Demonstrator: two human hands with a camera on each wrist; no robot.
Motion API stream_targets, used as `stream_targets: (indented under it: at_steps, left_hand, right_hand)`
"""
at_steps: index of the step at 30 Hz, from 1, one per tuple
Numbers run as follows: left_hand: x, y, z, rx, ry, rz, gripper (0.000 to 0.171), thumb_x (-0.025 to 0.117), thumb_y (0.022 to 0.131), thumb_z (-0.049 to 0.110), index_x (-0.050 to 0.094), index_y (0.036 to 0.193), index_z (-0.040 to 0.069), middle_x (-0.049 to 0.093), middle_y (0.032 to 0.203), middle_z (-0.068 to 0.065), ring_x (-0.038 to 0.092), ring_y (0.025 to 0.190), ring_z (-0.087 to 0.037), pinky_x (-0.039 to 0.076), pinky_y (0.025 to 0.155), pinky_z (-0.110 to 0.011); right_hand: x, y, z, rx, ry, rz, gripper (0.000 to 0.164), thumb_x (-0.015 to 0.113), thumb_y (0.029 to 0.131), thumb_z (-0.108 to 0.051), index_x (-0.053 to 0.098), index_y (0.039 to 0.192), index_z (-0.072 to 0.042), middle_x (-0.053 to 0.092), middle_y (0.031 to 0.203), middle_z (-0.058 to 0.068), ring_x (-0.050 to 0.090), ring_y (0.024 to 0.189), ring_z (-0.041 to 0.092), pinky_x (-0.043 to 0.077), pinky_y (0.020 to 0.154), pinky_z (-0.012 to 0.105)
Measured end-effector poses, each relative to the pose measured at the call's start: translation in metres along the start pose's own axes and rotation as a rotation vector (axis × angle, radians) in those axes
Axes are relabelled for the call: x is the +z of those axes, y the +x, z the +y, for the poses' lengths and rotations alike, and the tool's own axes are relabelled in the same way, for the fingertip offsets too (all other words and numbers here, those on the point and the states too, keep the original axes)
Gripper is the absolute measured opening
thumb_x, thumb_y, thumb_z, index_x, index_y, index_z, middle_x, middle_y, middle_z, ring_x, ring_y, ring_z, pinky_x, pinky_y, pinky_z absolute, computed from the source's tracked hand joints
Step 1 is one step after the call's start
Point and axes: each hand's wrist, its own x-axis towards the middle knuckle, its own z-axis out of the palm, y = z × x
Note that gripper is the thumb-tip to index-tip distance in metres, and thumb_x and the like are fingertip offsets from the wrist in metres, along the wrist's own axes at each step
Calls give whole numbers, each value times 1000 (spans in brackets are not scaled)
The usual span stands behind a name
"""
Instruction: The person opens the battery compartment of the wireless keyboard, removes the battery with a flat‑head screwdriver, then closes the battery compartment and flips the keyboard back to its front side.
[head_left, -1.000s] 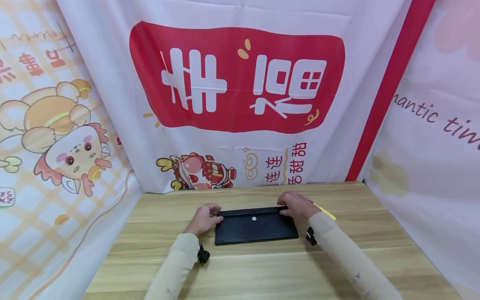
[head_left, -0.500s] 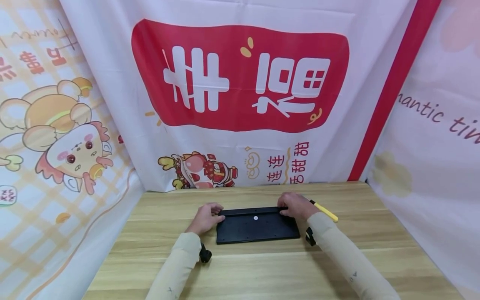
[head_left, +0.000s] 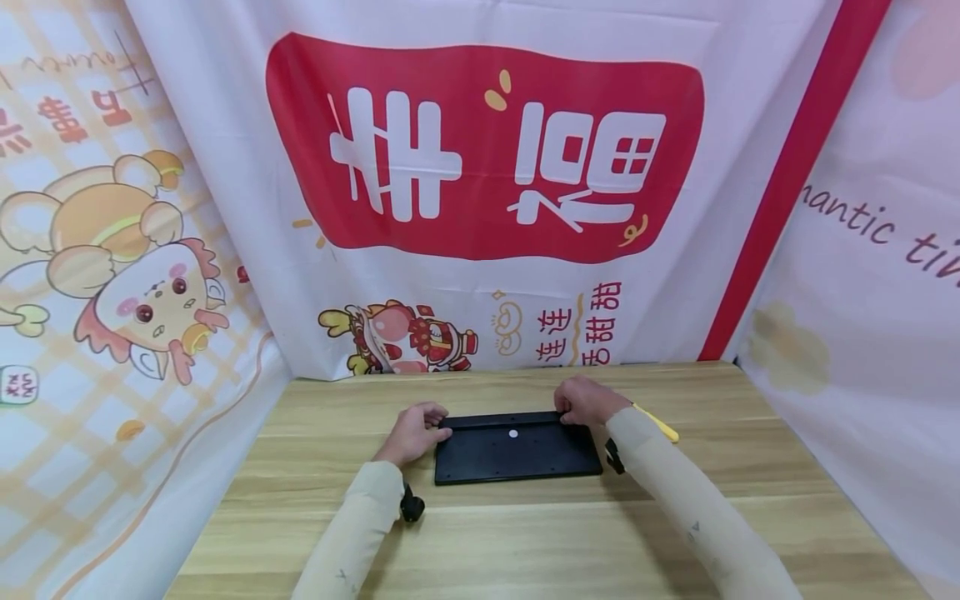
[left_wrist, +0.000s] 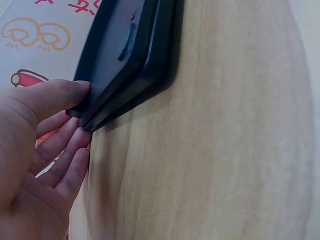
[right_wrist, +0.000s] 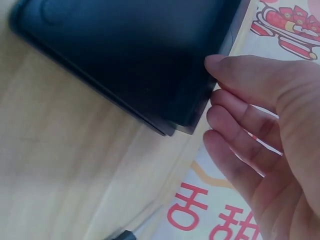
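A black keyboard (head_left: 517,457), underside up with a raised bar along its far edge and a small white dot, lies on the wooden table. At its far left corner my left hand (head_left: 411,432) pinches the edge. The left wrist view has that thumb (left_wrist: 60,97) on top and the fingertips at the far side. My right hand (head_left: 588,402) pinches the raised far edge near the right corner. In the right wrist view the keyboard's corner (right_wrist: 185,112) shows beside the thumb and curled fingers.
A yellow-handled screwdriver (head_left: 660,425) lies right of the keyboard, partly behind my right forearm. Its dark collar (right_wrist: 124,235) and thin shaft show in the right wrist view. Printed cloth (head_left: 480,283) hangs behind the table (head_left: 495,542) and at both sides.
My right hand has shifted slightly up along the far edge, and its forearm now covers more of the screwdriver. The left hand keeps its hold. The head view has shifted slightly.
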Motion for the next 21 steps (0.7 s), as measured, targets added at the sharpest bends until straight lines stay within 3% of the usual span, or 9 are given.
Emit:
stream_targets:
  at_steps: [9, 21]
  left_hand:
    - [0, 0, -3, -11, -6, 0, 29, 79, 96, 12, 73, 124, 5, 74, 120, -9, 69, 110, -24, 57, 101, -47]
    - [-3, 1, -4, 0, -3, -9, 30, 79, 96, 14, 73, 123, 5, 74, 118, -8, 68, 109, -23, 58, 100, -46]
  right_hand:
    - [-11, 10, -5, 49, 8, -111, 10, 86, 89, -11, 77, 90, -16, 71, 87, -6, 63, 82, 10, 57, 79, 32]
    - [-18, 16, -7, 106, 30, -156, 10, 87, 87, -12, 79, 87, -16, 72, 86, -6, 65, 79, 10, 57, 75, 30]
